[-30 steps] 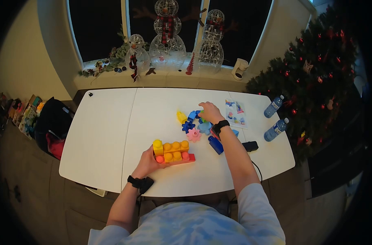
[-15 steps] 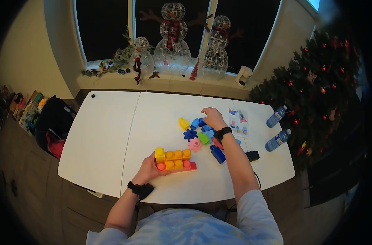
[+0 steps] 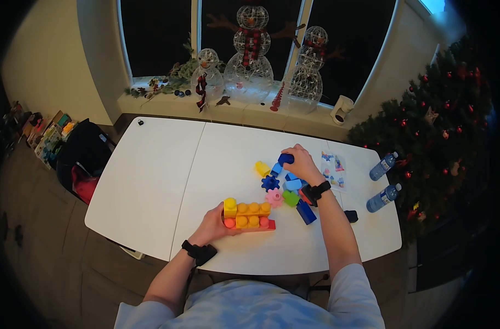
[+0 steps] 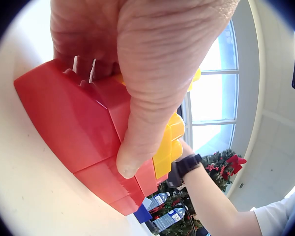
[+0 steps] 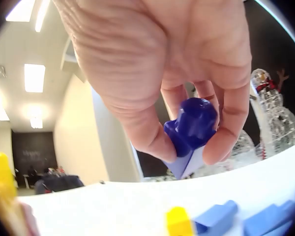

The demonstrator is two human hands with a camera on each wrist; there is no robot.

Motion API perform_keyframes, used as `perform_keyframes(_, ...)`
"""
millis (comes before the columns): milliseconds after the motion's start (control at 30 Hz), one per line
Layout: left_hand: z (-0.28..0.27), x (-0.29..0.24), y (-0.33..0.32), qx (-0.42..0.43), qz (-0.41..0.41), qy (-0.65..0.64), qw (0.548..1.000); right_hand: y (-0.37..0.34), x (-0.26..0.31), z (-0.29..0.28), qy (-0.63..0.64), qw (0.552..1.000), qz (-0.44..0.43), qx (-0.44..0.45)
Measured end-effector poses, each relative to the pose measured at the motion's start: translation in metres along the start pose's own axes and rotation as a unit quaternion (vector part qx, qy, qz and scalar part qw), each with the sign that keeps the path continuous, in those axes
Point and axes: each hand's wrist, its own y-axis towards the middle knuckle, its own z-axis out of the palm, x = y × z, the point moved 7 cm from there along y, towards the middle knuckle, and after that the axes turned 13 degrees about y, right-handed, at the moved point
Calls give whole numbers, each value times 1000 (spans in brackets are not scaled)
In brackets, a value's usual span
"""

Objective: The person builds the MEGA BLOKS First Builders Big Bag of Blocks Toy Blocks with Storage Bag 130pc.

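2 grips were occupied: the left grip (image 3: pixel 210 226) clasped the red-and-yellow toy-block assembly (image 3: pixel 253 221), while the right grip (image 3: pixel 303 165) pinched 1 dark blue toy block (image 5: pixel 196 124), raised off the counter (image 3: pixel 151 186). 1 pink gear-shaped piece (image 3: pixel 273 198) lay between them. Picking out a piece seemed the step in hand; the next move probably called for bringing the right grip toward the left.

Left wrist view: top edge cuts off left hand (image 4: pixel 147 73); red block (image 4: pixel 73 118) hides its far fingertips. Head view: details on picture sheet (image 3: pixel 333 170) are too small to read.
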Motion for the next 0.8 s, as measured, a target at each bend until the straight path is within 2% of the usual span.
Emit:
perform_keyframes(100, 1, 0, 1, 0, 7, 22, 1000, -31, 89, -2, 151, 982, -42, 103)
perform_keyframes(200, 0, -2, 0, -9, 12, -8, 1000, -62, 136, 20, 205, 962, -23, 182)
perform_keyframes(233, 1, 0, 0, -3, 11, 1, 1000, -67, 139, 29, 205, 962, -21, 180)
perform_keyframes(300, 1, -1, 0, 3, 11, 11, 1000, -75, 150, 41, 175, 966, -118, 148)
perform_keyframes(400, -1, -2, 0, -3, 18, 36, 999, -81, 148, 57, 125, 973, -149, 126)
perform_keyframes(700, -1, -7, 0, -2, 25, 28, 999, -85, 149, 64, 157, 971, -79, 162)
perform_keyframes(800, 0, -2, 0, -2, 27, 54, 998, -86, 144, 70, 153, 971, -89, 159)
